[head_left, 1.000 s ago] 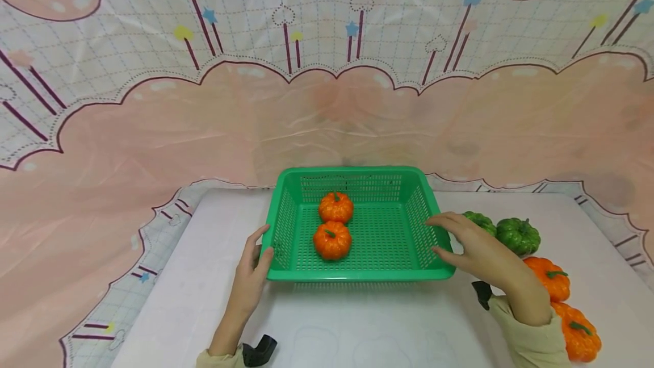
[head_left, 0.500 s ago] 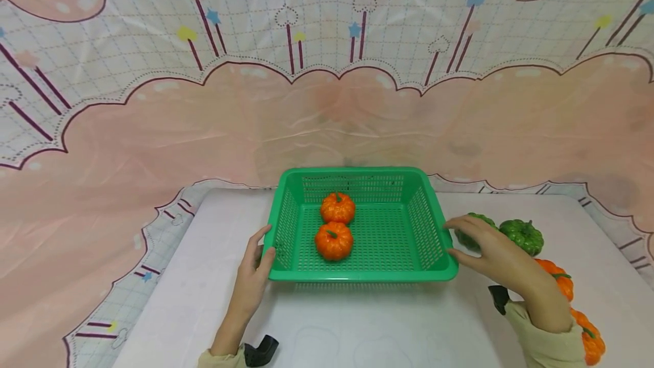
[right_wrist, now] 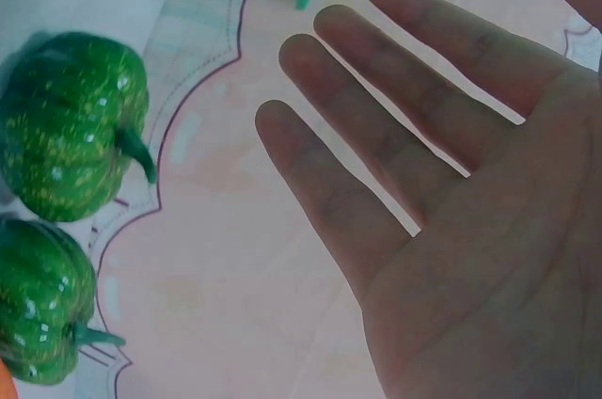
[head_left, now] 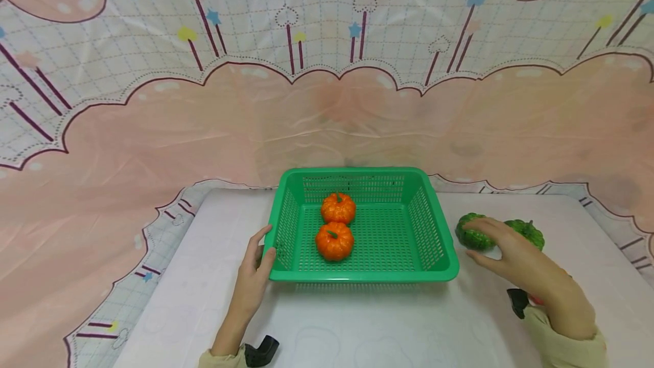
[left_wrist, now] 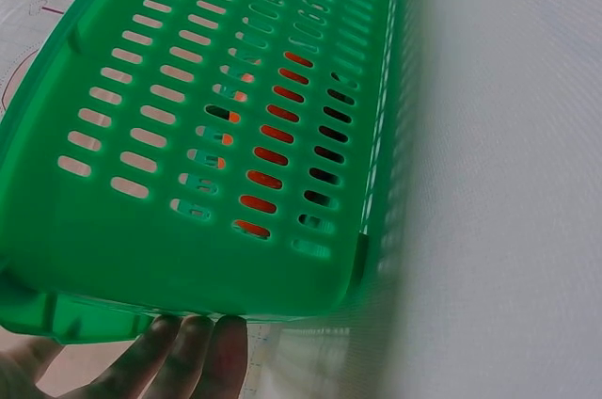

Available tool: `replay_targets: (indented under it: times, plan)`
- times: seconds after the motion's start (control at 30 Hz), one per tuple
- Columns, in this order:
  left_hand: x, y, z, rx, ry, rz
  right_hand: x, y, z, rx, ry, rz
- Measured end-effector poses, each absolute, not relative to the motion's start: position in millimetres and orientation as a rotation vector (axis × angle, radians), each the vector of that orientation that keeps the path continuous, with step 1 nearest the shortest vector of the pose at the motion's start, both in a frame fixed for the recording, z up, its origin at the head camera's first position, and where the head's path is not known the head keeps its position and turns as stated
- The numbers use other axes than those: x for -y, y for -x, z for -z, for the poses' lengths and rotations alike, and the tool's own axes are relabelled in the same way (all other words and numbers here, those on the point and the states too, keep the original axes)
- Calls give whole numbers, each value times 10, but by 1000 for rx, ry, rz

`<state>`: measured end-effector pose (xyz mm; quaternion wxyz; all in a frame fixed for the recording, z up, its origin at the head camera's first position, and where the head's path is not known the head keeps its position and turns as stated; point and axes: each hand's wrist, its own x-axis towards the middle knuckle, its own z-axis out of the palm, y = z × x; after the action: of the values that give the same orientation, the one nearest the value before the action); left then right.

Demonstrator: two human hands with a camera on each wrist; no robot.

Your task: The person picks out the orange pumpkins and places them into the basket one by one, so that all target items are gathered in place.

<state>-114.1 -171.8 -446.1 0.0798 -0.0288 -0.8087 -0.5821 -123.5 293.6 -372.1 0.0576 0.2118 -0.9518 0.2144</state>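
Left grip (head_left: 252,277) holds basket (head_left: 363,276); right grip (head_left: 516,255) spread near green pumpkin (head_left: 472,241).

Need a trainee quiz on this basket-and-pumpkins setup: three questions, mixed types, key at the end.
1. Multiple choice: how many orange pumpkins are inside the green basket? A one, B two, C four.
2. True or false: the right grip holds one of the green pumpkins.
3. Short answer: which grip touches the green basket?

Key:
1. B.
2. False: the right grip holds nothing; the green pumpkins are on the table.
3. The left grip, at the left rim; the right grip is apart from it.
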Motion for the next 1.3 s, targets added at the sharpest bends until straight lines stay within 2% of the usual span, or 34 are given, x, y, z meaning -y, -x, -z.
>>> replay_targets:
  times: [1.3]
  plan:
    - [1720, 1144, 4472, 2421, 96, 1729, -3414, 1107, 3834, 3008, -395, -650]
